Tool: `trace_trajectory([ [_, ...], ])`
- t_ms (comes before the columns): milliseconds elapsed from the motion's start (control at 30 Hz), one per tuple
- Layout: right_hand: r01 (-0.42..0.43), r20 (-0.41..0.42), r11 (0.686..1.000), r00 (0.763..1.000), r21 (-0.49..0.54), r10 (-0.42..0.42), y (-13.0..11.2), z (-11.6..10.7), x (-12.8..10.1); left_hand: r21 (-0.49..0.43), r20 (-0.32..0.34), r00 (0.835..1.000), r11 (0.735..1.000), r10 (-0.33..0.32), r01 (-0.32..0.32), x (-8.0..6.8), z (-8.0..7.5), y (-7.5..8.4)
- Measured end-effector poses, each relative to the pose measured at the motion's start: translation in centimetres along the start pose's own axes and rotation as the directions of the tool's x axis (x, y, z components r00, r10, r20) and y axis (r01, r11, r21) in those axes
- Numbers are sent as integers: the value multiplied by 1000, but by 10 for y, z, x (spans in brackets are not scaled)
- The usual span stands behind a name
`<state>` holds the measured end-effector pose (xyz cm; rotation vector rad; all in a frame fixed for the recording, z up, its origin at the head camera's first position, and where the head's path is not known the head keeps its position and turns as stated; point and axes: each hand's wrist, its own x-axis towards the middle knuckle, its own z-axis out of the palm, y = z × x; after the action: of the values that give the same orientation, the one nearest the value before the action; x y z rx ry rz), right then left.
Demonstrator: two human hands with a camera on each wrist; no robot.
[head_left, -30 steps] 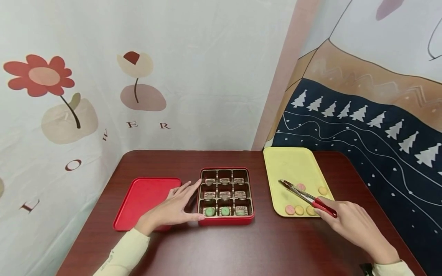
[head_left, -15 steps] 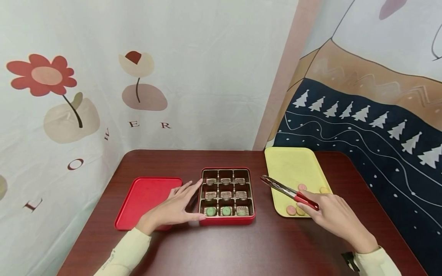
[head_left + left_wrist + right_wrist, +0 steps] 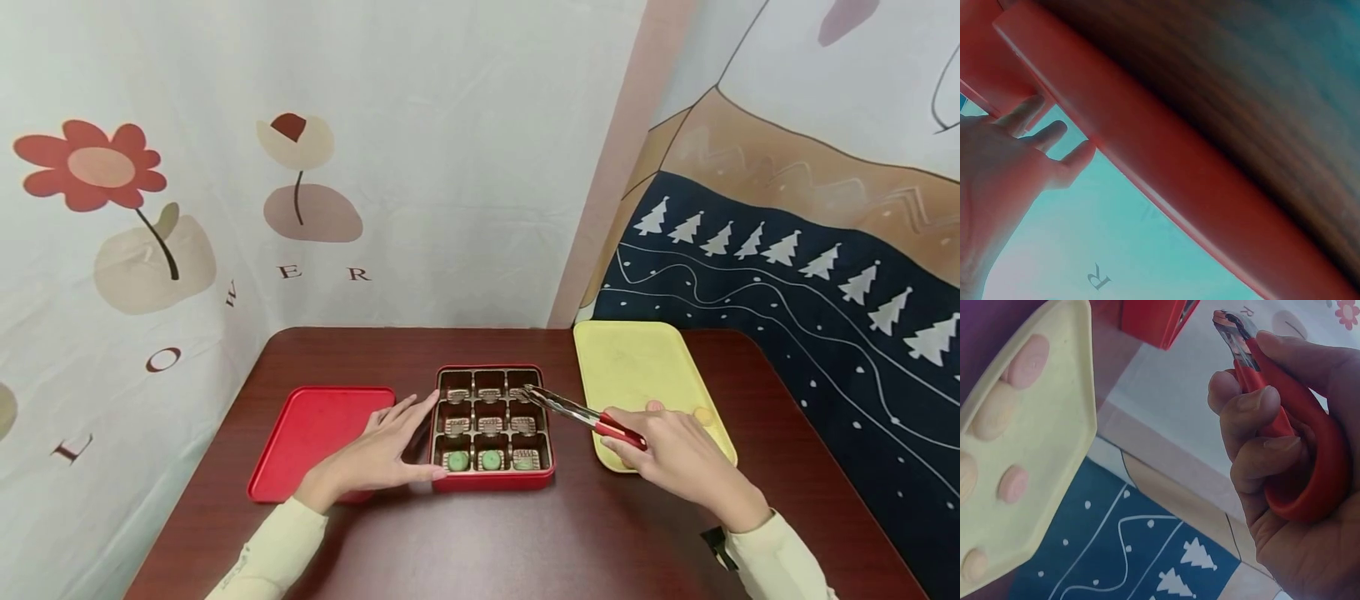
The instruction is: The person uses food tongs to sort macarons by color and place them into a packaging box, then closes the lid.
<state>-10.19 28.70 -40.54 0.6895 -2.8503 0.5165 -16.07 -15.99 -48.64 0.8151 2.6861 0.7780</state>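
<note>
My left hand (image 3: pixel 386 450) rests at the left side of a red box (image 3: pixel 495 481), fingers extended, with the thumb at its front left corner. The box has a divided insert; green macarons (image 3: pixel 491 460) sit in the front left and front middle compartments. In the left wrist view, fingertips meet the red box wall (image 3: pixel 1166 156). My right hand (image 3: pixel 675 454) grips red-handled metal tongs (image 3: pixel 570 408), whose tips overlap the back right compartment. The right wrist view shows fingers and thumb around the tongs' red handle (image 3: pixel 1329 469). I cannot tell whether the tips hold anything.
On the right lies a yellow tray (image 3: pixel 630 354). Several pink and yellow macarons (image 3: pixel 1029 359) lie on it, partly hidden by my right hand in the head view. A flat red lid (image 3: pixel 322 425) is left of the box, partly under my left hand.
My right hand has carried the tongs leftward from above the yellow tray to the red box, their tips now over its back right. The left hand has stayed in place.
</note>
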Motion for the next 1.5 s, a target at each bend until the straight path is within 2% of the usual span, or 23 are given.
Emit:
trace_trajectory([
  [167,43,-11,999,999,-7,-43,-3,9,3,5,1,1000,1000,3,-3,1,0,0],
  [433,74,25,997,997,-12,-74,-7,21,11,2,-4,1000,1000,2,-2,1,0,-1],
  [700,120,-12,991,993,-65,-121,-6,30,12,-5,3,1000,1000,2,-2,1,0,-1],
  [1300,115,2,992,993,-59,-115,1,31,8,0,-7,1000,1000,8,-8,2,2,0],
  [1500,43,43,999,998,-8,-43,4,24,3,-8,-10,1000,1000,3,-3,1,2,-2],
])
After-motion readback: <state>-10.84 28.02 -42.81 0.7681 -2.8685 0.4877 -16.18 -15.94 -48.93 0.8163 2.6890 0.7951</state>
